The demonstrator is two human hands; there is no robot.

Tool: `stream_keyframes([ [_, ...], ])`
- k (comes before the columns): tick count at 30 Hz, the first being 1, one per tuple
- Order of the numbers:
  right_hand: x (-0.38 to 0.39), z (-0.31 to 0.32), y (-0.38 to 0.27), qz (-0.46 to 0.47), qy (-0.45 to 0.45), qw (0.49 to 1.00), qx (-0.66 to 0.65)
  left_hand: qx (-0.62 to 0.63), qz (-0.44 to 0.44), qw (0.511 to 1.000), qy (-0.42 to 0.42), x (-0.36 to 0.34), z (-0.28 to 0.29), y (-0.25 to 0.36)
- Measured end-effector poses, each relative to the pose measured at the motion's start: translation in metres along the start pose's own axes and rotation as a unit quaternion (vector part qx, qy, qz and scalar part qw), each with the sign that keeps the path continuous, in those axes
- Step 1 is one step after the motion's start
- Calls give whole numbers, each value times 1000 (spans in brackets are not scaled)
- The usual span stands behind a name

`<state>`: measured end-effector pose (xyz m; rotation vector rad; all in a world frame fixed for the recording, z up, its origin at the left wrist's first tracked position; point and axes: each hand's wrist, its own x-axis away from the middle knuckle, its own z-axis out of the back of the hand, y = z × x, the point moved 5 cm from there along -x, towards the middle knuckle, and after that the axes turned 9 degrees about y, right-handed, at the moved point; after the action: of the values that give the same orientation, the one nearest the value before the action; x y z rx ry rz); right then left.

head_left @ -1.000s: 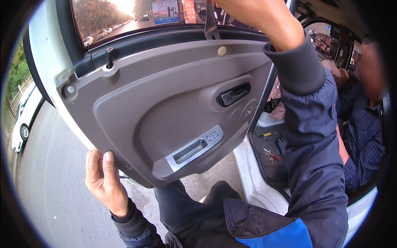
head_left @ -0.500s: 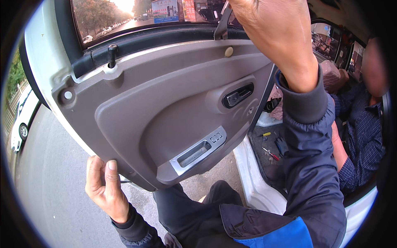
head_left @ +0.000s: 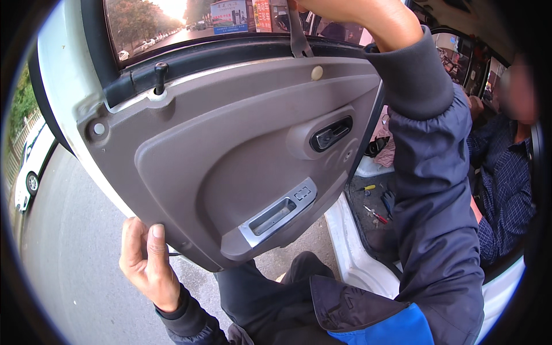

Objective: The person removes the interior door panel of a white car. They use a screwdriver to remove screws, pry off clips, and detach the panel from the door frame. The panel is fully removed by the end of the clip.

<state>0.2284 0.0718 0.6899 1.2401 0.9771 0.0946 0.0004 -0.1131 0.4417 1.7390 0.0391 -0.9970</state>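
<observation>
A grey-brown car door panel (head_left: 230,149) fills the middle of the view on a white door. My left hand (head_left: 148,264) grips the door's lower left edge, thumb on the near side and fingers behind. At the top, my right hand (head_left: 359,14) reaches up to the window, its fingers cut off by the frame. A dark flexible strip (head_left: 298,40) hangs beside that hand, its lower end at the sill. Whether the hand holds it is hidden. On the panel are a black inner door handle (head_left: 331,133) and a silver pull-handle trim (head_left: 279,213).
Right of the door, a person in a dark checked shirt (head_left: 503,178) sits in the car. A yellow-handled tool (head_left: 368,187) and a red screwdriver (head_left: 376,215) lie on the car floor. A lock knob (head_left: 161,75) rises from the sill. Outside stands a white car (head_left: 31,167).
My right hand has moved up and left, partly out of view, and the dark strip's upper part has shifted left. My left hand keeps its grip on the door.
</observation>
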Motion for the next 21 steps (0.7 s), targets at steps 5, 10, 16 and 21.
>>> stream_keyframes([
  [5,11,34,-15,-153,-24,963,-220,16,-21,1000,15,2,-2,5],
  [10,-4,43,-38,-237,6,953,-188,-3,-31,999,14,4,-1,6],
  [16,3,26,-5,-360,-83,898,-241,-25,-28,999,1,2,3,1],
  [21,5,12,-1,-102,-70,992,-17,-5,-32,999,6,0,1,-3],
])
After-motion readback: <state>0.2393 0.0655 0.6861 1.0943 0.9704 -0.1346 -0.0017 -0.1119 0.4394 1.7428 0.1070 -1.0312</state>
